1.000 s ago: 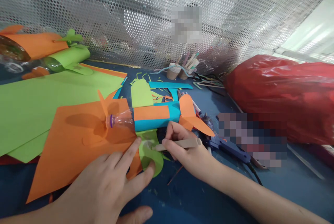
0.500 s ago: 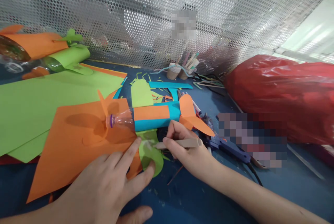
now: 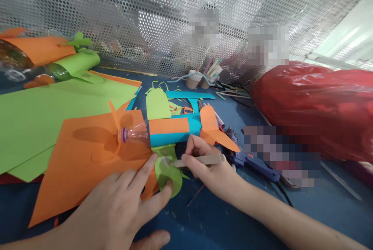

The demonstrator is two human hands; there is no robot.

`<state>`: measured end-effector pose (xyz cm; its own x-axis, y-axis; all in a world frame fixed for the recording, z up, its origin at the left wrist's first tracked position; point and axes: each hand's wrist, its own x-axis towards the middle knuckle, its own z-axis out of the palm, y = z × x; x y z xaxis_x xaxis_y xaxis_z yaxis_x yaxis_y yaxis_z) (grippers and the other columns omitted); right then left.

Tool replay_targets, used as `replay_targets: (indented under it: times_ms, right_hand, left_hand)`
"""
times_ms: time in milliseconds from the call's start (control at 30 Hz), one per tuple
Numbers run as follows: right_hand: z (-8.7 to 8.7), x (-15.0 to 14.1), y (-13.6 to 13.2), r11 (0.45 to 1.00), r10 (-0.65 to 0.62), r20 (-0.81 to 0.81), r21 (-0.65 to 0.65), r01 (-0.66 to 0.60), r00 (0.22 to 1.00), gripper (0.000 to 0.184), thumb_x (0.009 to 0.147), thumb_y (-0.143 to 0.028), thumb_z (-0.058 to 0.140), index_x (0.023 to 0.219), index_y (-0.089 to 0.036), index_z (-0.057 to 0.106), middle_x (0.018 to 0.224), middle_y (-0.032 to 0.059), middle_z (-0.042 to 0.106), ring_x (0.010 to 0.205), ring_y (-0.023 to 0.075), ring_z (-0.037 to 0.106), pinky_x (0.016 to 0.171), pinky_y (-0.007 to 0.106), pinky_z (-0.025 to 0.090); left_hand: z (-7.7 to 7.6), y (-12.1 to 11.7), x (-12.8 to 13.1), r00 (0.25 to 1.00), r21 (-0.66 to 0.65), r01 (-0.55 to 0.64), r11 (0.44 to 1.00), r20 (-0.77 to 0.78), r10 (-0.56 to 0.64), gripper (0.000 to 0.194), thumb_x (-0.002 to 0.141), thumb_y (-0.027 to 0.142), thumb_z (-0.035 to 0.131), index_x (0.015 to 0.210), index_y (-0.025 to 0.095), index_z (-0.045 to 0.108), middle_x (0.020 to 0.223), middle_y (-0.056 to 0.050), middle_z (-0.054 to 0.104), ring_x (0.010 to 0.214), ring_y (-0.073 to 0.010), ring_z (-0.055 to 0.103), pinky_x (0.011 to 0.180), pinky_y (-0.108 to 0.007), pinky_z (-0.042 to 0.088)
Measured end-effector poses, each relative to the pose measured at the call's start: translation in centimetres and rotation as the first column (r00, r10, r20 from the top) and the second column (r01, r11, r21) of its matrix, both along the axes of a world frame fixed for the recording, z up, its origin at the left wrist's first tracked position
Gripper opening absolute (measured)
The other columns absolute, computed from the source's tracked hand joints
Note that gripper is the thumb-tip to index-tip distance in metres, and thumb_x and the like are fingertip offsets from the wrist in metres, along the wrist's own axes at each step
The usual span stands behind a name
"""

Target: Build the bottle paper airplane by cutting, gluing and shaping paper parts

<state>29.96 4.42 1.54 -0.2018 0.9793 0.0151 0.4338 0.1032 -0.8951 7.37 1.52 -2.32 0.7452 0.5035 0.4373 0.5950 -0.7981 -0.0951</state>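
A plastic bottle (image 3: 138, 132) wrapped in blue and orange paper lies across the table as a model plane. It has an orange propeller (image 3: 115, 119) at its neck and orange tail fins (image 3: 210, 119) at the other end. Green paper wings stick out on both sides. On the near green wing (image 3: 175, 182), my left hand (image 3: 122, 199) rests open, its fingertips pressing the paper. Pinched in my right hand (image 3: 208, 160) is a pale marker (image 3: 211, 159), its tip on that wing beside a whitish mark (image 3: 166, 162).
Orange (image 3: 58, 180) and green (image 3: 35, 118) paper sheets spread at left, with finished bottle planes (image 3: 43, 49) behind. A dark blue glue gun (image 3: 256, 167) with a cord lies right of my right hand. Cups of markers (image 3: 194, 79), a red plastic bag (image 3: 317, 106) and a perforated metal panel (image 3: 116, 16) stand behind.
The whitish mark on the near wing looks slightly different under the marker tip. My right hand has shifted only a little; my left hand stays in place.
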Motion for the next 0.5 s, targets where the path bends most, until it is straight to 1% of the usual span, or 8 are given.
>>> replay_targets:
  times_ms: [100,200,333,500]
  right_hand:
    - [-0.01,0.0,0.0,1.0,0.002,-0.013,-0.013,-0.002,1.0,0.015,0.083,-0.018,0.05,0.071,-0.024,0.041,0.056,-0.0098,0.041,0.048,0.0086,0.036,0.049,0.023,0.03]
    - [0.03,-0.03,-0.01,1.0,-0.006,0.003,-0.011,0.006,1.0,0.016,0.083,-0.018,0.05,0.071,-0.023,0.041,0.055,-0.0096,0.041,0.048,0.0087,0.037,0.049,0.023,0.03]
    - [0.14,-0.05,-0.05,1.0,-0.004,0.014,0.005,0.004,1.0,0.015,0.084,-0.02,0.05,0.072,-0.023,0.041,0.055,-0.0094,0.042,0.049,0.009,0.038,0.05,0.023,0.031]
    - [0.1,0.0,-0.12,1.0,-0.005,0.031,0.004,0.005,0.999,0.016,0.084,-0.019,0.051,0.072,-0.023,0.041,0.054,-0.0093,0.042,0.049,0.0094,0.039,0.051,0.023,0.031]
  left_hand:
    - [-0.16,-0.02,0.04,1.0,-0.006,-0.008,1.0,-0.013,0.008,0.044,0.097,0.051,0.036,0.13,0.033,0.059,0.12,-0.016,0.063,0.085,-0.0304,0.063,0.061,-0.04,0.052]
    - [-0.07,-0.09,0.0,1.0,-0.004,-0.009,1.0,-0.009,0.009,0.044,0.096,0.051,0.038,0.13,0.034,0.059,0.123,-0.015,0.062,0.088,-0.0307,0.063,0.062,-0.038,0.052]
    - [-0.11,-0.08,-0.03,1.0,0.007,-0.01,1.0,0.005,0.01,0.044,0.098,0.05,0.032,0.13,0.034,0.059,0.122,-0.015,0.061,0.088,-0.0297,0.063,0.064,-0.038,0.051]
    - [-0.07,0.03,0.03,1.0,0.012,0.004,1.0,0.009,-0.004,0.045,0.098,0.049,0.032,0.128,0.032,0.06,0.12,-0.015,0.062,0.092,-0.0326,0.062,0.065,-0.04,0.051]
